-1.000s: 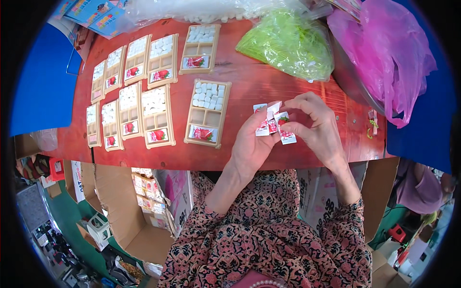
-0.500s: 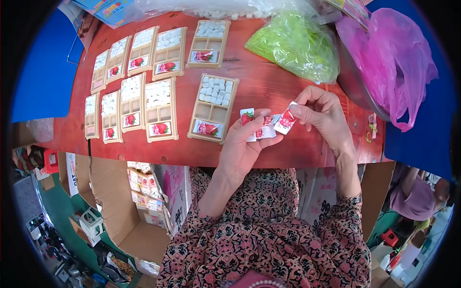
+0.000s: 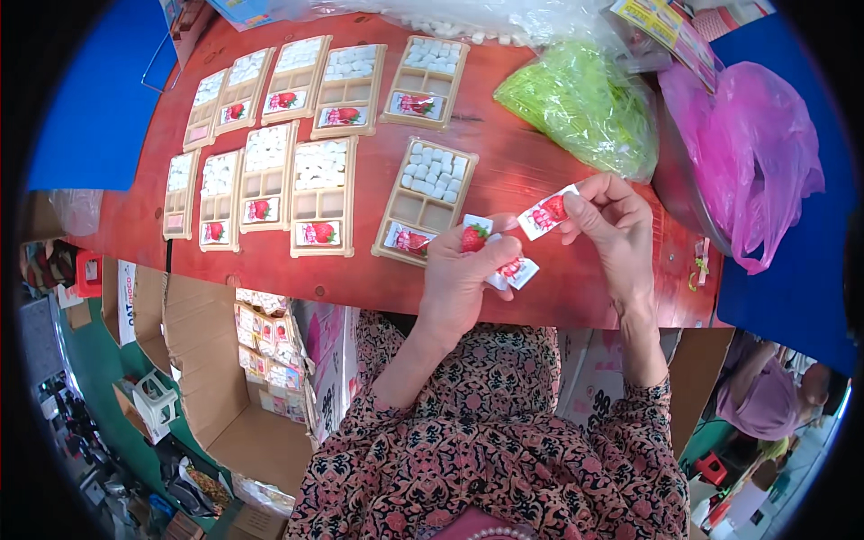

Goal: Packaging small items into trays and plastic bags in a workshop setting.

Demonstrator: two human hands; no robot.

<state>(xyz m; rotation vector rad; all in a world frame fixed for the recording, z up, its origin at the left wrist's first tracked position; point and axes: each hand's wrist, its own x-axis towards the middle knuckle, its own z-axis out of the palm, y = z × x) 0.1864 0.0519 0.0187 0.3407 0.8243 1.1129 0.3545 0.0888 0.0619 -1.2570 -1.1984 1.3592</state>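
My left hand (image 3: 463, 279) is closed around a few small white packets (image 3: 478, 232) printed with red strawberries, fanned out between thumb and fingers. To the right, my right hand (image 3: 612, 220) pinches a single strawberry packet (image 3: 545, 213) by its corner, apart from the others. Just left of my left hand lies a beige compartment tray (image 3: 425, 200). White cube-shaped pieces (image 3: 435, 171) fill its far compartment, and a strawberry packet (image 3: 409, 239) lies in its near one. The middle compartments hold nothing. Part of that tray's near corner is hidden by my left hand.
Several similar trays (image 3: 322, 193) stand in two rows on the left of the red table (image 3: 360, 283). A clear bag of green shreds (image 3: 589, 108) and a pink plastic bag (image 3: 751, 153) over a bowl occupy the right. Open cardboard boxes (image 3: 211, 360) stand below the table's near edge.
My right hand has drawn its packet away from those in my left hand, leaving a gap. The view has shifted, so the trays appear farther right.
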